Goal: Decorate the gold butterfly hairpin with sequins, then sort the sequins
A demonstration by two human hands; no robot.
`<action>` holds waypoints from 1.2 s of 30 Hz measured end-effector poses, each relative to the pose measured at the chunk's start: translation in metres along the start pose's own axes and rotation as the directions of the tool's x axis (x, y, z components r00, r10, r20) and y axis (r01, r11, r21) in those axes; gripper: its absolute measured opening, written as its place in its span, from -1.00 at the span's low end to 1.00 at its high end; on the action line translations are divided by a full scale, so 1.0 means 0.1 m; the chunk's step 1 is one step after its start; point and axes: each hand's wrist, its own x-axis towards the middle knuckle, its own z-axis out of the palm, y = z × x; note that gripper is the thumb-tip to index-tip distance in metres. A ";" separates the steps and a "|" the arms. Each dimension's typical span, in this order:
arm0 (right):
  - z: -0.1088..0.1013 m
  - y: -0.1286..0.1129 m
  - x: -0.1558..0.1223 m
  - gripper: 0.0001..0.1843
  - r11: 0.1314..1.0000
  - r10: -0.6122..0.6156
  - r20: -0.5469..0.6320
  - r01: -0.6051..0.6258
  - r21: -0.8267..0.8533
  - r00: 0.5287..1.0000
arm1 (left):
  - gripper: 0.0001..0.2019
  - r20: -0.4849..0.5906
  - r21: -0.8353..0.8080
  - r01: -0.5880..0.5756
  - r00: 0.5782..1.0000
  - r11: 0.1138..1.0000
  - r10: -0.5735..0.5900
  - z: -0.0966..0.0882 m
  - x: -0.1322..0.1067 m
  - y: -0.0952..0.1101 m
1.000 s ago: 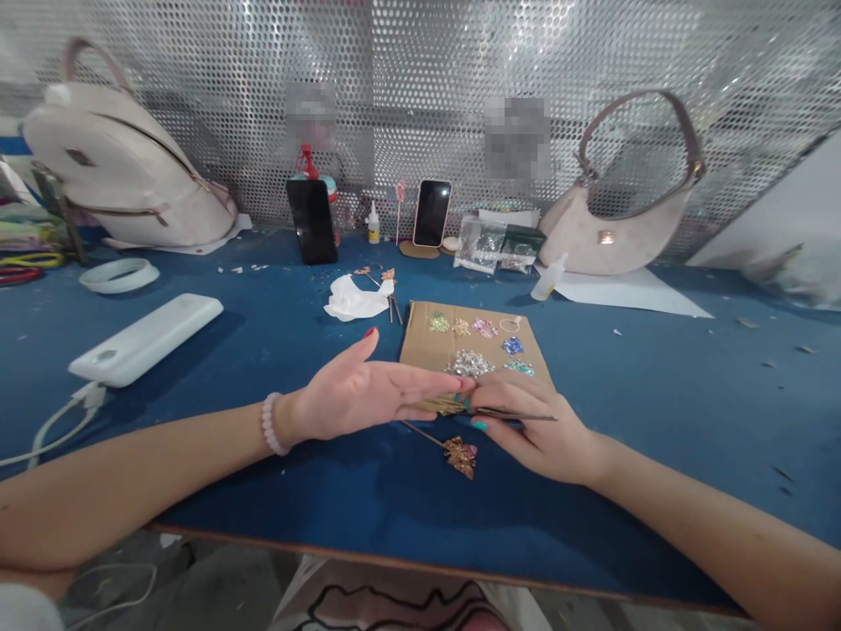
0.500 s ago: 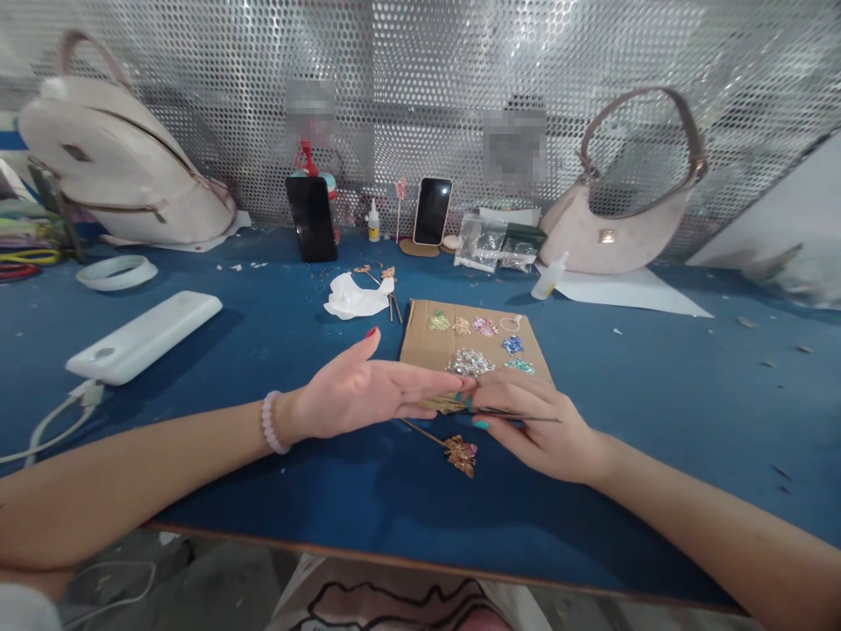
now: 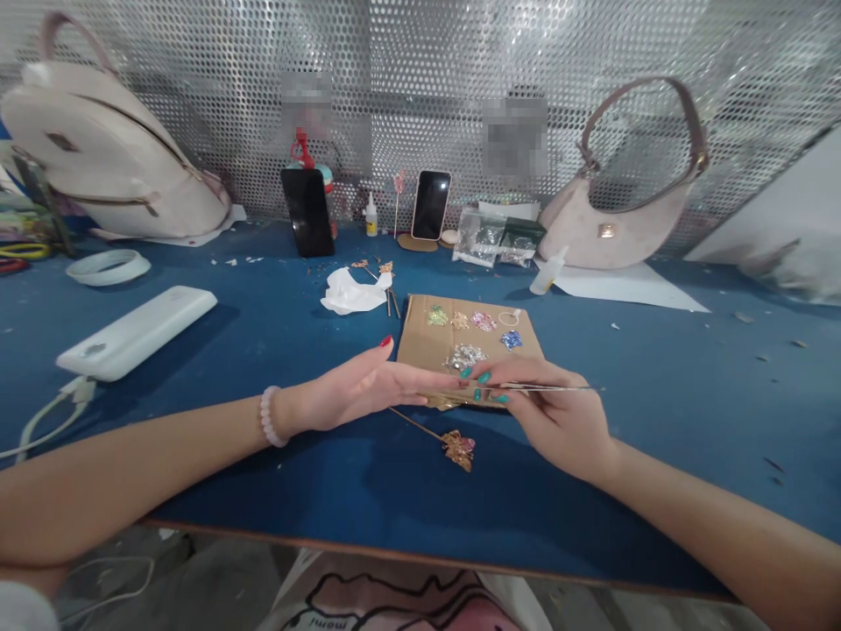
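Note:
My left hand (image 3: 368,390) lies palm up with fingers stretched out flat, its fingertips at the near edge of a brown cardboard sheet (image 3: 424,337). My right hand (image 3: 555,412) pinches thin metal tweezers (image 3: 558,386), whose tips point at the left fingertips. Small piles of coloured rhinestones (image 3: 468,355) sit on the cardboard. A gold hairpin with a butterfly ornament (image 3: 458,447) lies on the blue table just below both hands.
A white power bank (image 3: 135,331) with cable lies left. A crumpled tissue (image 3: 351,294), two propped phones (image 3: 307,223), glue bottles (image 3: 547,273), plastic bags (image 3: 490,241), a white backpack (image 3: 111,166) and a beige handbag (image 3: 618,223) stand toward the perforated metal wall.
Both hands lifted slightly and moved toward the cardboard; the right hand turned so the tweezers are now level, pointing at the left fingertips.

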 end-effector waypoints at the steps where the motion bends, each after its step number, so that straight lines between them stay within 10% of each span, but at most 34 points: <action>1: 0.01 0.00 0.00 -0.80 1.000 0.014 0.000 -0.014 0.005 1.000 | -0.29 0.006 0.009 -0.002 1.000 1.000 0.002 0.01 0.00 0.00; 36: -0.01 -0.07 0.02 -0.81 0.999 -0.022 0.083 0.025 -0.042 0.996 | -0.34 0.043 0.031 -0.040 0.998 0.999 0.039 -0.04 -0.04 -0.08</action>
